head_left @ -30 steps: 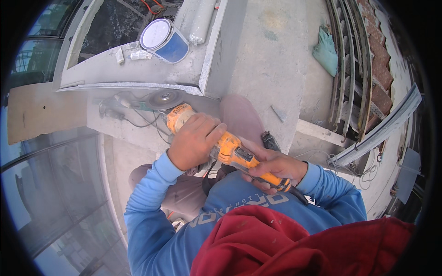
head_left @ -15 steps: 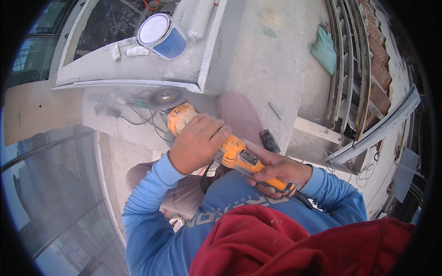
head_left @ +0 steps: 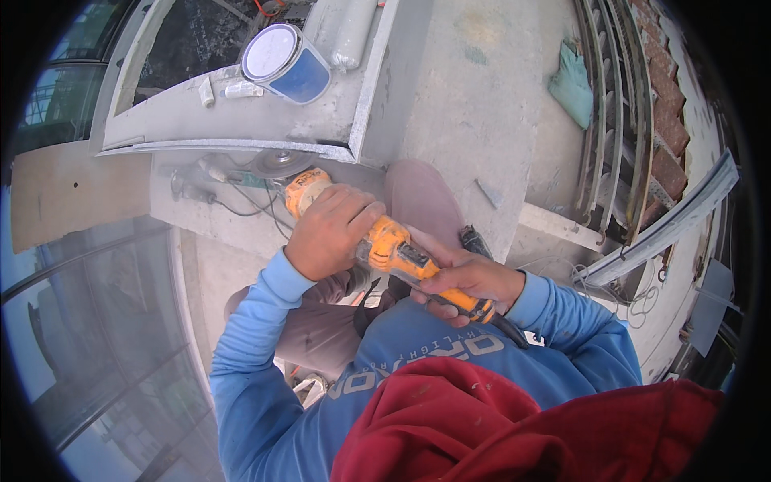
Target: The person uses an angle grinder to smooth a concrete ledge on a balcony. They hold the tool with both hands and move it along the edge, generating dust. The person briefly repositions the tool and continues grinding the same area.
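Note:
An orange angle grinder (head_left: 391, 246) slants across my lap, its cord leaving the rear end at the right. Near its front, my left hand (head_left: 333, 233) wraps over the grinder's body. The rear part is gripped by my right hand (head_left: 474, 277), thumb lying along the side. At the front sits a round grey disc (head_left: 281, 163), its far part by the lower edge of the raised slab (head_left: 241, 145). Whether the disc touches that edge I cannot tell. Pale dust hangs and lies around the disc.
A blue-and-white bucket (head_left: 301, 72) stands on the slab beside small tubes (head_left: 241, 90) and a plastic-wrapped roll (head_left: 353, 36). Cables and another tool (head_left: 193, 189) lie left of the disc. Metal rails (head_left: 610, 120), a green bag (head_left: 572, 87) and glass panels (head_left: 104, 321) flank me.
Both hands have shifted the grinder slightly left and away from me, and its disc has moved farther under the slab's edge. The grip looks the same.

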